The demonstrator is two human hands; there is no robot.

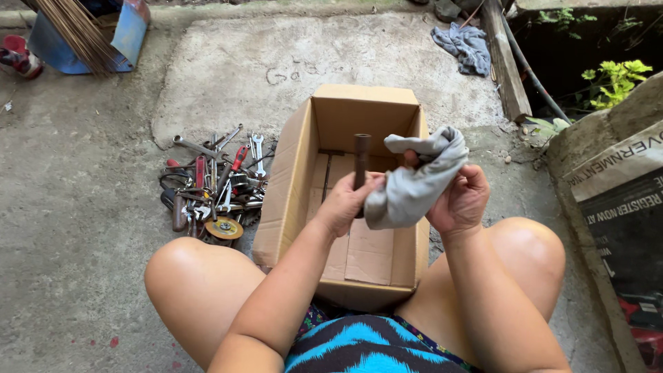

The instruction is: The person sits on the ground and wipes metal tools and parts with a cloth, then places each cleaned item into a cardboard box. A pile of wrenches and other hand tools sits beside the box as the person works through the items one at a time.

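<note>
My left hand [343, 202] grips a dark rusty metal tube [361, 153], held upright over an open cardboard box [293, 179]. My right hand [461, 200] holds a grey rag [414, 181] bunched up just right of the tube, touching my left hand. The box stands between my knees and looks to have nothing inside.
A pile of hand tools [214, 186], with wrenches, red-handled tools and a round wire-brush disc, lies on the concrete left of the box. A second grey cloth [464, 45] lies at the back right beside a wooden plank [504, 59]. A blue dustpan and broom [83, 34] stand at the back left.
</note>
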